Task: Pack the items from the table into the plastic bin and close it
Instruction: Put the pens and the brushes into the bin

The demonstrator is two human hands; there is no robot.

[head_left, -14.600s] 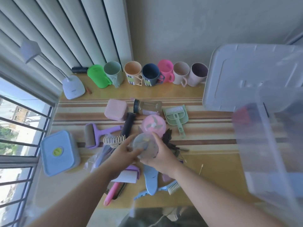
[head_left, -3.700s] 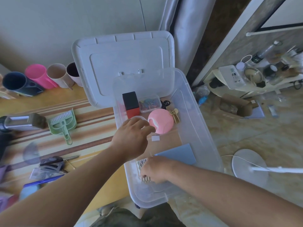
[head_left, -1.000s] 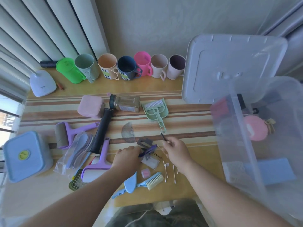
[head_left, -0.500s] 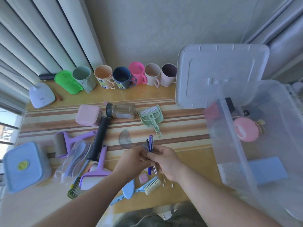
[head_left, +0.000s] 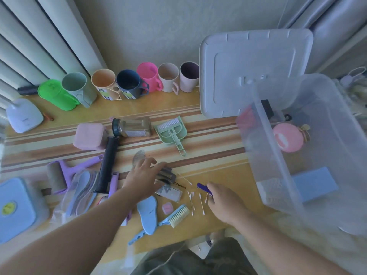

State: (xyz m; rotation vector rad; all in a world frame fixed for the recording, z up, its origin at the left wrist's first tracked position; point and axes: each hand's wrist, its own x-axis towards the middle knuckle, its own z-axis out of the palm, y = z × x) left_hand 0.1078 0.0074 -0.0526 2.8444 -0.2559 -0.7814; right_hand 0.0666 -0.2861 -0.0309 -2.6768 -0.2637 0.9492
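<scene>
The clear plastic bin [head_left: 278, 155] stands open at the right, with a pink round case [head_left: 288, 139], a blue sheet [head_left: 315, 186] and a white mesh piece [head_left: 272, 191] inside. Its white lid [head_left: 252, 72] leans on the wall behind it. My left hand [head_left: 145, 179] is spread over dark hair clips [head_left: 167, 173] on the table, fingers touching them. My right hand [head_left: 222, 199] is closed on a slim purple piece [head_left: 203, 187], low over scattered cotton swabs [head_left: 192, 199].
On the table lie a green dustpan [head_left: 171, 132], a jar [head_left: 132, 127], a pink box [head_left: 89, 136], a black handle [head_left: 108, 165], a purple roller [head_left: 59, 173], a blue container [head_left: 15, 209], a blue foot file [head_left: 148, 209] and a small brush [head_left: 176, 215]. Several mugs [head_left: 127, 84] line the wall.
My hands, joined over the table on the purple piece, have parted. The left went down onto the dark clips; the right moved right and lower with the purple piece.
</scene>
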